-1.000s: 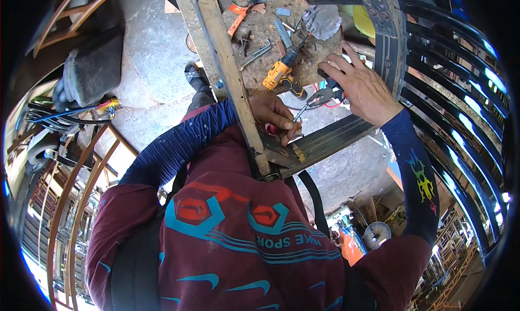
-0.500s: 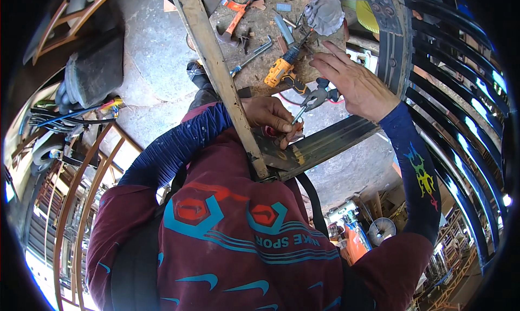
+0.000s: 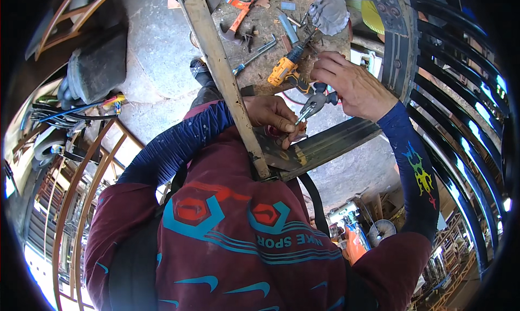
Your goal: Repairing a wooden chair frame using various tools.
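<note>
At the left of the centre, the navy left sleeve (image 3: 179, 137) passed beneath a worn, pale bar (image 3: 225, 70) that slanted down the frame. Just right of that bar, the left hand (image 3: 272, 114) was closed in a pinch, thumb against bent fingers, on a slim metal rod (image 3: 306, 114). The rod lay a little right of the centre, its upper end at the jaws of the pliers (image 3: 317, 102); something reddish by the fingertips was too small to make out. A firm pinch near the rod's lower end looked right, since it left the fingertips clear of the jaws.

Below, a dark bar (image 3: 330, 138) ran up to the right; resting the left hand against it would probably have steadied the work. Above the pliers, a yellow and black drill (image 3: 286, 71) lay near enough to deserve some elbow room.

Farther right, the right hand (image 3: 355, 89) was curled about the pliers' handles, its thumb hidden. Good practice there seemed to be keeping jaws and rod in line and squeezing evenly, lest the rod slip or twist.
</note>
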{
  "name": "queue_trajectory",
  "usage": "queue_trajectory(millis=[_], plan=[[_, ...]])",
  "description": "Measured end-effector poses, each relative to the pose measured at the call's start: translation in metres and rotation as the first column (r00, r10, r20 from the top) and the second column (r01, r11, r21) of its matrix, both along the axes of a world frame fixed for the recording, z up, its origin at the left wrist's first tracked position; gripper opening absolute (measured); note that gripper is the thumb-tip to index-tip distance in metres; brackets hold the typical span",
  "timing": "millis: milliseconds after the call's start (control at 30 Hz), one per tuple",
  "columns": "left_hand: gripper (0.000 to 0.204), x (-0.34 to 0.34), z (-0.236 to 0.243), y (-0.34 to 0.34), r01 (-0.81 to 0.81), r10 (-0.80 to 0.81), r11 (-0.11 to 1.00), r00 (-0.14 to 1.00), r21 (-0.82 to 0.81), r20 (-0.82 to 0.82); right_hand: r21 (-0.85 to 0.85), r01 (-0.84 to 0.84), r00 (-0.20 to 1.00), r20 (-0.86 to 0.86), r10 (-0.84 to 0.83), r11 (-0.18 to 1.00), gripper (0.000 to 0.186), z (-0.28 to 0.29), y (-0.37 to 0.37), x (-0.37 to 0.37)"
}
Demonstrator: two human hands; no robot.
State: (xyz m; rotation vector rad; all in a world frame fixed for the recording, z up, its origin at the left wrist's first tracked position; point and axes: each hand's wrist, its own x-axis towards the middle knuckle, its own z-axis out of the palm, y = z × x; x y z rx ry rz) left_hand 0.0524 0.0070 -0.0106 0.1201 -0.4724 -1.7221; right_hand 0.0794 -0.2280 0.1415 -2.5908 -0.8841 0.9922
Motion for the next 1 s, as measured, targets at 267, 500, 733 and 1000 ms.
queue_trajectory(millis=[267, 500, 733, 1000], plan=[[0.027, -0.003, -0.001, 0.0, -0.01, 0.01, 1.0, 1.0, -0.005, 0.015, -0.017, 0.066, 0.996, 0.058, -0.065, 0.998, 0.039, 0.0, 0.012, 0.0], [0.027, 0.01, 0.001, -0.001, 0.071, -0.07, 0.997, 0.994, 0.0, 0.08, 0.054, -0.299, 0.86, 0.447, 0.245, 0.953, 0.007, -0.026, 0.027, -0.005], [0.025, 0.007, 0.005, 0.001, -0.009, 0.012, 0.999, 0.998, -0.052, 0.065, 0.051, 0.334, 0.907, 0.255, -0.336, 0.941, 0.055, 0.016, -0.006, 0.009], [0.025, 0.014, 0.007, -0.002, 0.055, -0.052, 0.998, 0.994, -0.031, 0.093, 0.055, 0.687, 0.7, -0.318, -0.639, 0.725, 0.049, 0.003, -0.013, -0.037]])
